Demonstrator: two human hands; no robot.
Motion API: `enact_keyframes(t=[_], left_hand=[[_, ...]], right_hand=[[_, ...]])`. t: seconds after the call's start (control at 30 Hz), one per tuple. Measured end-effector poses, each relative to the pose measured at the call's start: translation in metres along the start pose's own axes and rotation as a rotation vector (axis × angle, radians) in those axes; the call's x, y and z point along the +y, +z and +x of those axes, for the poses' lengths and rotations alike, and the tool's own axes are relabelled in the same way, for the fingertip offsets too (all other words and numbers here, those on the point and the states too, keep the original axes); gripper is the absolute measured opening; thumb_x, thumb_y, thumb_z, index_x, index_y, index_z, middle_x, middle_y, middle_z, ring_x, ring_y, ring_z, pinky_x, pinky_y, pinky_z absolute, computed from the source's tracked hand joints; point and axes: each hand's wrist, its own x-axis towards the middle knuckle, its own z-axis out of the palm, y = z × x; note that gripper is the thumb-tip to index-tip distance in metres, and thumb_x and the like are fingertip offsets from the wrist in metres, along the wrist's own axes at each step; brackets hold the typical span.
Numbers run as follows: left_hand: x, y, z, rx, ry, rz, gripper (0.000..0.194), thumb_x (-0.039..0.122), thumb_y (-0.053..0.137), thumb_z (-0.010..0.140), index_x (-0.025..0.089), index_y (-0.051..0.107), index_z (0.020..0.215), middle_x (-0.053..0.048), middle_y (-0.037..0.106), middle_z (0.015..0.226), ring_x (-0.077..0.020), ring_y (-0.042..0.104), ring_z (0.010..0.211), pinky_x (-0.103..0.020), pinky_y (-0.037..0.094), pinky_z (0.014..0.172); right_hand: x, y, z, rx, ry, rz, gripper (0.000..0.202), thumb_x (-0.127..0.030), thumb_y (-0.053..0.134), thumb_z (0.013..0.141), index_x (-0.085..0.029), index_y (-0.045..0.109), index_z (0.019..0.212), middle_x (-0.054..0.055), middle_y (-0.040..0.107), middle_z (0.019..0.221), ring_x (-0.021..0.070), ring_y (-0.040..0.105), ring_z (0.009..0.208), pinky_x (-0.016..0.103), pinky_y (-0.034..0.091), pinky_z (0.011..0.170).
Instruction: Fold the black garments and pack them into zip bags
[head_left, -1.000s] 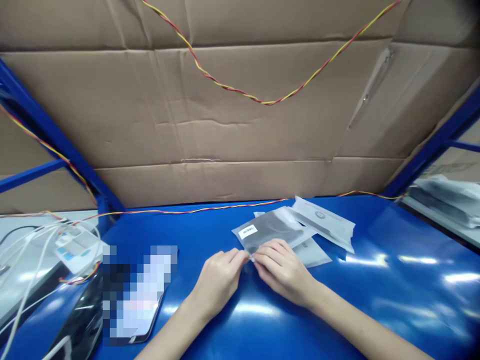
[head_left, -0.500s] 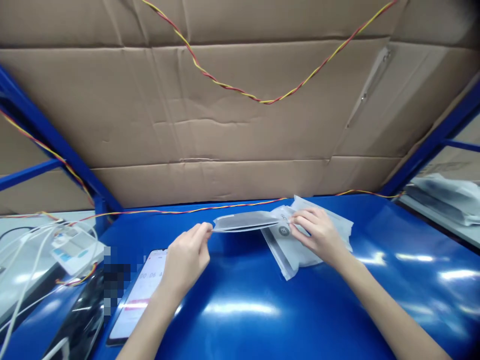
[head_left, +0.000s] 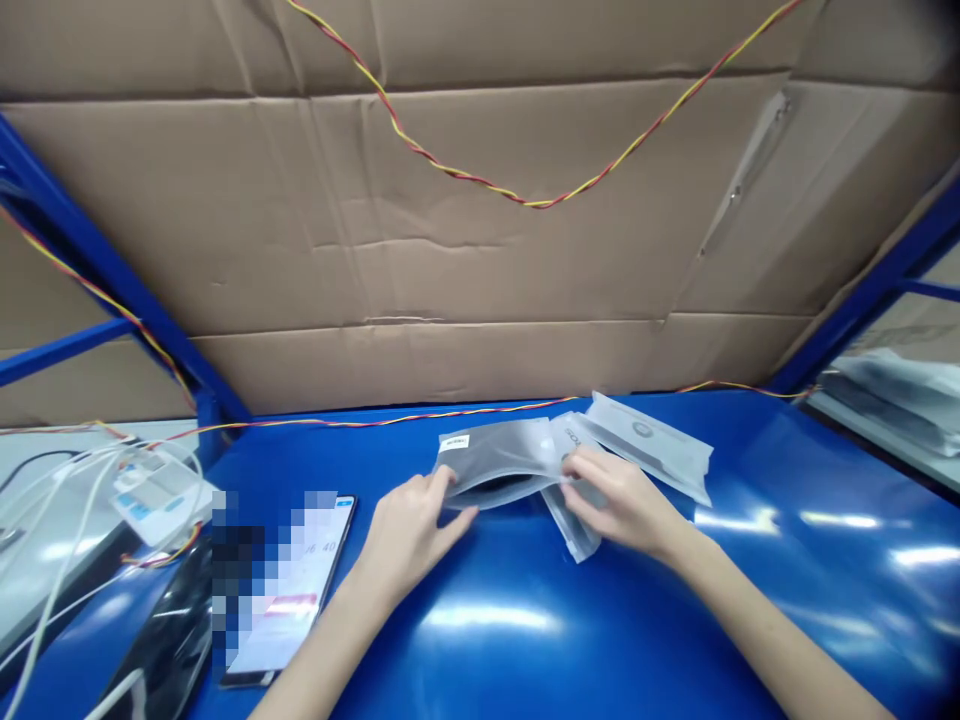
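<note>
A frosted plastic zip bag [head_left: 510,445] with dark contents and a small white label lies crosswise between my hands. Its near edge gapes, showing a dark inside. My right hand [head_left: 619,500] pinches the bag's right corner between thumb and fingers. At the left end is my left hand [head_left: 409,530], its index finger touching the bag and its thumb spread away below the edge. Beneath and behind my right hand lie other frosted bags [head_left: 660,445] with printed marks, partly covered.
A phone [head_left: 300,590] with a lit screen lies on the blue table [head_left: 480,670], left of my left forearm. White cables and a small white device [head_left: 154,500] are at far left. More bags [head_left: 900,400] sit at far right. Cardboard [head_left: 450,250] backs the table.
The zip bag has tilted and its near edge has parted. My left hand has shifted right and its thumb has spread from the index finger. My right hand keeps its pinch.
</note>
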Motion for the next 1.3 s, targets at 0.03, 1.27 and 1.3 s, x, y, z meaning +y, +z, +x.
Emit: enact_keyframes(t=[0.03, 1.27, 1.3], left_hand=[[0.0, 0.003, 0.0, 0.023, 0.031, 0.022, 0.022, 0.04, 0.043, 0.095, 0.022, 0.055, 0.099, -0.002, 0.063, 0.078, -0.0195, 0.063, 0.074, -0.027, 0.04, 0.059], [-0.025, 0.022, -0.002, -0.174, 0.088, -0.141, 0.055, 0.054, 0.036, 0.095, 0.026, 0.042, 0.142, -0.01, 0.038, 0.15, -0.0314, 0.03, 0.14, -0.054, 0.034, 0.108], [-0.031, 0.025, -0.002, -0.166, 0.076, -0.112, 0.056, 0.055, 0.037, 0.094, 0.027, 0.041, 0.142, -0.01, 0.038, 0.15, -0.0321, 0.029, 0.14, -0.054, 0.034, 0.108]], right_hand=[[-0.001, 0.0, 0.0, 0.006, -0.001, 0.0, 0.008, -0.018, 0.046, 0.088, -0.019, 0.054, 0.087, 0.004, 0.059, 0.08, 0.0175, 0.054, 0.069, 0.031, 0.045, 0.062], [-0.032, 0.04, -0.003, 0.152, -0.315, 0.133, 0.046, 0.003, 0.041, 0.081, -0.015, 0.053, 0.121, 0.016, 0.059, 0.125, 0.0248, 0.051, 0.121, 0.048, 0.049, 0.096], [-0.033, 0.038, -0.003, 0.161, -0.314, 0.145, 0.045, 0.002, 0.042, 0.081, -0.015, 0.053, 0.121, 0.016, 0.06, 0.121, 0.0247, 0.053, 0.117, 0.047, 0.05, 0.093]])
